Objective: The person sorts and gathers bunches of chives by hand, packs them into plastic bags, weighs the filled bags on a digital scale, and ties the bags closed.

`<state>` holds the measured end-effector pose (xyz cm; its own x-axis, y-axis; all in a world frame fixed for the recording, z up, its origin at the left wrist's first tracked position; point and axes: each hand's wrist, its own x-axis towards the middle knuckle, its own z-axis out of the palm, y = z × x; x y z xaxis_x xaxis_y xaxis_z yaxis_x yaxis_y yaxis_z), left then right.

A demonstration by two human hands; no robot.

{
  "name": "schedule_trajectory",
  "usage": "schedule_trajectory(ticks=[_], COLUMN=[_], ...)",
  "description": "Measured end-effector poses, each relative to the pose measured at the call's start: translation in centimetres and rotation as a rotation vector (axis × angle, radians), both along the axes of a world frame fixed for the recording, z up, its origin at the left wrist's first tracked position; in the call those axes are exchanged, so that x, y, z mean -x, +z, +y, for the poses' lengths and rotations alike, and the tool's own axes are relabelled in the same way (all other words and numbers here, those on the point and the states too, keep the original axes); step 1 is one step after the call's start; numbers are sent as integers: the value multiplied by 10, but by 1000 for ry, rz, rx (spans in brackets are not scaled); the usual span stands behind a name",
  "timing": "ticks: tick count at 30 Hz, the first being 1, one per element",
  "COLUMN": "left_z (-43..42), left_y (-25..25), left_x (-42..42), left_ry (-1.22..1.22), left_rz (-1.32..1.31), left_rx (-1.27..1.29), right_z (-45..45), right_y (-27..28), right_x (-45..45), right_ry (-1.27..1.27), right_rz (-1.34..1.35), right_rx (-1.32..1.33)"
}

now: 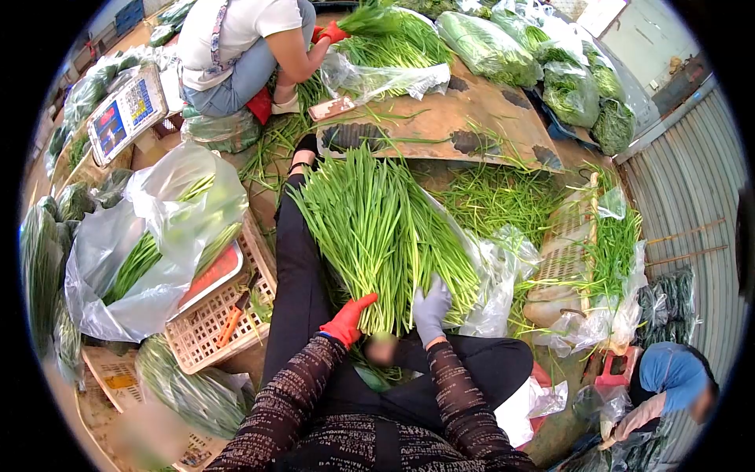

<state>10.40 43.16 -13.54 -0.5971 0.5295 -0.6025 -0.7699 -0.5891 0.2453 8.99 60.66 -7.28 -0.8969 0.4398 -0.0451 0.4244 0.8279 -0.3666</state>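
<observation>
A large pile of green garlic chives [377, 228] lies across my lap and lower legs, leaf tips pointing away from me and pale stem ends toward me. My left hand [348, 319], in a red glove, is closed on stems at the pile's near left edge. In a grey glove, my right hand [432, 309] grips stems at the near right, thumb and fingers on either side of some stalks. The stalks hide part of the fingers on both hands. Clear plastic [499, 271] shows along the pile's right side.
Left of me, a plastic crate [259, 287] carries a scale and bagged chives [161, 244]. Loose chives [503, 200] lie ahead right, beside a tipped basket [560, 244]. A co-worker [244, 55] in red gloves squats ahead; another person [668, 385] bends at lower right.
</observation>
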Motion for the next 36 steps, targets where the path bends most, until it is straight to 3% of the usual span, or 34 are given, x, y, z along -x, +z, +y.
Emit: schedule_trajectory(ticks=[1, 2, 4, 8, 10, 12, 14, 18, 21, 22, 23, 24, 26, 27, 29, 31, 36], left_z=[0, 2, 4, -1, -3, 1, 2, 3, 4, 4, 5, 2, 1, 0, -3, -3, 0], left_y=[4, 2, 0, 1, 27, 11, 13, 19, 29, 31, 21, 21, 9, 11, 16, 5, -22], left_x=[-1, -2, -3, -7, -6, -8, -9, -10, -7, -8, -8, -8, -8, -8, -7, -9, -7], left_ry=[-8, -7, 51, 47, 24, 73, 51, 22, 16, 18, 25, 20, 59, 52, 49, 64, 69], left_rz=[68, 70, 239, 187, 164, 211, 190, 200, 204, 209, 236, 244, 197, 190, 231, 189, 30], left_rx=[121, 120, 192, 178, 217, 211, 298, 390, 406, 421, 397, 398, 293, 288, 264, 246, 302], right_z=[-2, -4, -15, -43, -51, -55, -51, -36, 1, 23, 45, 74, 105, 134, 185, 190, 86], right_y=[1, 2, 14, 31, 28, 10, -10, 12, 38, 36, 53, 58, 116, 107, 82, 43, 5], right_x=[4, 12, 38, 94, 124, 150, 167, 183, 189, 197, 197, 197, 169, 155, 124, 83, 4], right_ry=[92, 93, 264, 377, 408, 426, 542, 586, 404, 279, 314, 235, -61, -164, -396, -494, -295], right_rz=[169, 171, 265, 212, -12, -28, -229, -181, 110, 198, 362, 518, 641, 651, 601, 365, -101], right_rx=[52, 52, 324, 352, 104, -8, -192, -172, 142, 473, 461, 757, 879, 782, 636, 676, 740])
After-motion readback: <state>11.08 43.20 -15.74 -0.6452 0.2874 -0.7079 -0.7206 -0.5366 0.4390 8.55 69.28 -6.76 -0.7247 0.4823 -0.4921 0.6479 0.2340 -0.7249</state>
